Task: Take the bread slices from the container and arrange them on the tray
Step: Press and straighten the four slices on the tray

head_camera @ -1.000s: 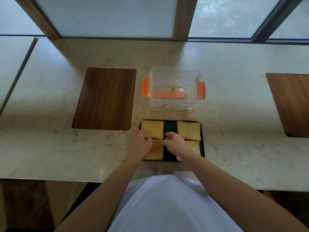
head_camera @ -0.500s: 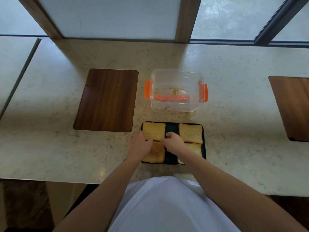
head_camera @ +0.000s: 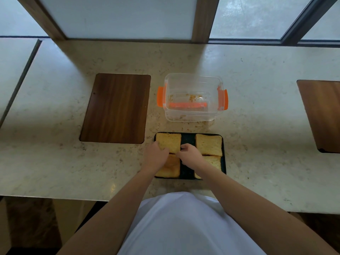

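Note:
A black tray (head_camera: pixel 188 140) lies near the counter's front edge and holds four toasted bread slices in two rows. Both hands rest at the near edge of the far-left slice (head_camera: pixel 170 142). My left hand (head_camera: pixel 155 156) grips its near-left corner, and the fingers of my right hand (head_camera: pixel 190 155) pinch its near-right corner. The far-right slice (head_camera: pixel 208 145) lies free. My hands and wrists partly cover the near-left slice (head_camera: pixel 171 169) and the near-right slice (head_camera: pixel 214 161). Just beyond the tray stands the clear container (head_camera: pixel 193 83) with orange clips, holding only crumbs.
A dark wooden inset panel (head_camera: pixel 116 109) lies in the marble counter left of the container, and another panel (head_camera: pixel 322 115) sits at the right edge. Window frames run along the back. Crumbs are scattered between container and tray.
Both hands stay on the far-left slice and have shifted only slightly along its near edge. The other slices and the container have not moved.

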Demonstrator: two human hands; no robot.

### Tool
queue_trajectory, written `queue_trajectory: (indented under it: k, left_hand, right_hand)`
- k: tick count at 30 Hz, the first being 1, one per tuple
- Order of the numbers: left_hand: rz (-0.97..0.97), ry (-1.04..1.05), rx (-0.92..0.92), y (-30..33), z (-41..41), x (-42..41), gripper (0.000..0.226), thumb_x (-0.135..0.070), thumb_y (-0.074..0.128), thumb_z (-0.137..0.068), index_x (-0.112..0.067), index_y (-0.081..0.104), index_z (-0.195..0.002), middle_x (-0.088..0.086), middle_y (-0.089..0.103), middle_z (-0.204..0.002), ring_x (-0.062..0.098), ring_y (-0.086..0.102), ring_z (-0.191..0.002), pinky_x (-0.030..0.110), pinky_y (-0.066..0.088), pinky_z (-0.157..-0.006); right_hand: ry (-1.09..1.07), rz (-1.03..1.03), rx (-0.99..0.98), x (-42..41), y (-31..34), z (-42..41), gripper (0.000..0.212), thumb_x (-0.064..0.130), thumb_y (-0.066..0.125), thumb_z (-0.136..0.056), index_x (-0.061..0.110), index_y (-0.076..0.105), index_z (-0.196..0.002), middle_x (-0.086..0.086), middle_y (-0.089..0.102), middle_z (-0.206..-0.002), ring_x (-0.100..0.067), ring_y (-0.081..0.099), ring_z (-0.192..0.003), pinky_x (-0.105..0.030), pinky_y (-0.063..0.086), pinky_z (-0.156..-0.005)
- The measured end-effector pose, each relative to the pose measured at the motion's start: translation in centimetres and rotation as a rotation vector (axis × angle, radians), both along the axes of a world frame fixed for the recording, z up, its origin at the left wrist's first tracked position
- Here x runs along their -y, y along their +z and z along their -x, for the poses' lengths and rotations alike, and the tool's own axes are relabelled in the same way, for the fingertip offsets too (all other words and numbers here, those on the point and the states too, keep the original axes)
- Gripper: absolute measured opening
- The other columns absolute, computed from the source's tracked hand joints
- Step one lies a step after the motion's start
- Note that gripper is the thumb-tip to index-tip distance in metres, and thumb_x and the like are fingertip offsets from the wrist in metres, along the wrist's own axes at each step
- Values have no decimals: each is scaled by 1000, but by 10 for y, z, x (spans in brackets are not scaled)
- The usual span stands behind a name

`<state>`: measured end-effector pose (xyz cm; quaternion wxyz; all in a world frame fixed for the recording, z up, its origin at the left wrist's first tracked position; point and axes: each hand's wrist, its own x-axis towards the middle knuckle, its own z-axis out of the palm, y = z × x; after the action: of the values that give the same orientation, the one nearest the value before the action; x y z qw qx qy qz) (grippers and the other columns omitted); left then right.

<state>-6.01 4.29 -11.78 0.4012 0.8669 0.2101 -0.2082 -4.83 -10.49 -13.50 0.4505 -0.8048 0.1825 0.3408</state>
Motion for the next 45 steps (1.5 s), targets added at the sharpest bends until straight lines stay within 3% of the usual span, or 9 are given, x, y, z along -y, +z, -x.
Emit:
queue_trajectory:
  k: [4, 8, 11, 16, 22, 25, 34, 42, 45]
  left_hand:
    - [-13, -27, -22, 3, -2, 3, 57, -29, 55, -90, -10, 47, -143, 11, 57, -135, 23, 57, -109, 30, 40, -82]
    - [-11, -61, -27, 4, -2, 10, 57, -32, 54, -89, -11, 47, -142, 13, 58, -134, 28, 57, -115, 40, 48, -93]
    - [-33, -90, -7, 2, -4, 14, 55, -32, 54, -89, -11, 49, -139, 11, 54, -139, 26, 54, -119, 41, 46, -96]
    - [-6, -90, 49, -4, 8, 5, 48, -29, 55, -91, -10, 51, -135, 11, 55, -132, 23, 53, -115, 37, 45, -93]
    - [-67, -66, 154, -10, 48, -21, 23, -20, 55, -89, -15, 58, -112, 1, 55, -105, 15, 51, -89, 26, 38, -73]
    - [-19, -58, 91, -13, 61, -25, 9, -22, 55, -89, -21, 56, -98, 1, 58, -83, 12, 52, -68, 25, 36, -56]
    - [3, -1, 40, -13, 51, -26, 15, -24, 54, -91, -27, 55, -106, -8, 57, -78, 4, 51, -69, 22, 38, -56]
    - [44, -34, 55, -16, 48, -14, 35, -21, 55, -92, -12, 59, -126, -8, 60, -76, 4, 56, -67, 20, 41, -56]
    - [57, -27, 58, -16, 48, -13, 38, -22, 55, -93, -11, 56, -130, -3, 64, -79, 10, 60, -71, 25, 45, -58]
  right_hand:
    - [-5, 12, 10, 8, -3, 2, 58, 29, 62, -93, 13, 46, -146, -6, 59, -136, -25, 59, -114, -43, 54, -97]
    - [-13, 13, 15, 17, -6, 5, 58, 29, 62, -93, 12, 46, -146, -6, 60, -132, -19, 62, -101, -39, 57, -90]
    - [-30, 20, 12, 20, -4, 5, 59, 28, 62, -93, 12, 44, -147, 3, 61, -107, -10, 61, -80, -37, 59, -82]
    - [-70, 10, -7, 20, 3, 9, 64, 28, 63, -92, 10, 39, -149, 11, 55, -87, -9, 60, -73, -40, 59, -81]
    - [-27, 8, -26, 18, 2, 36, 57, 30, 62, -93, 11, 43, -143, 10, 56, -92, -7, 59, -79, -38, 60, -77]
    - [70, 27, -36, 13, -1, 48, 56, 32, 60, -94, 13, 45, -144, 5, 59, -111, -10, 57, -91, -26, 45, -70]
    - [131, 31, -36, 15, 3, 48, 44, 35, 60, -94, 18, 53, -134, 3, 61, -108, -7, 56, -89, -22, 40, -62]
    - [103, 95, -29, 28, 5, 50, 13, 31, 61, -90, 27, 53, -99, 6, 60, -89, -8, 57, -80, -26, 45, -61]
    - [88, 107, -53, 34, 9, 47, 25, 33, 62, -90, 19, 58, -110, 2, 64, -93, -13, 62, -85, -34, 55, -73]
